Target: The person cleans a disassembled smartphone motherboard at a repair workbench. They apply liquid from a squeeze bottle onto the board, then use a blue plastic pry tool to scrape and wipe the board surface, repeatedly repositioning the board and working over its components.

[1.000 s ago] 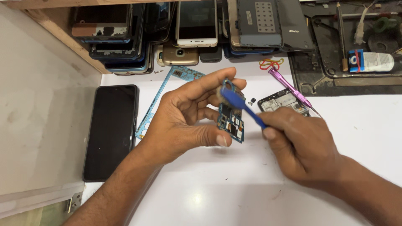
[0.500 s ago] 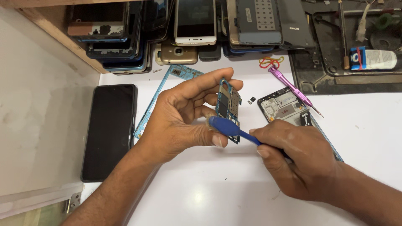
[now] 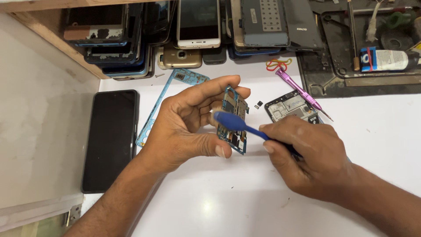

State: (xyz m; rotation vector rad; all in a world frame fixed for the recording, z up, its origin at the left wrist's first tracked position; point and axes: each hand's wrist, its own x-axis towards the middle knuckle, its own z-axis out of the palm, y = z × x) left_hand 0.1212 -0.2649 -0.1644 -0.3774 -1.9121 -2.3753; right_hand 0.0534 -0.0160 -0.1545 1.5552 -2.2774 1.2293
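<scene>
Holding upright a teal circuit board, left hand pinches its edges while right hand grips a blue plastic spudger touching it, above the white worktop.

Two hands: left, right. One circuit board. One blue tool. One pink screwdriver. One black phone. One blue frame. One open phone body. One bottle. Many stacked phones, number not clear.
</scene>
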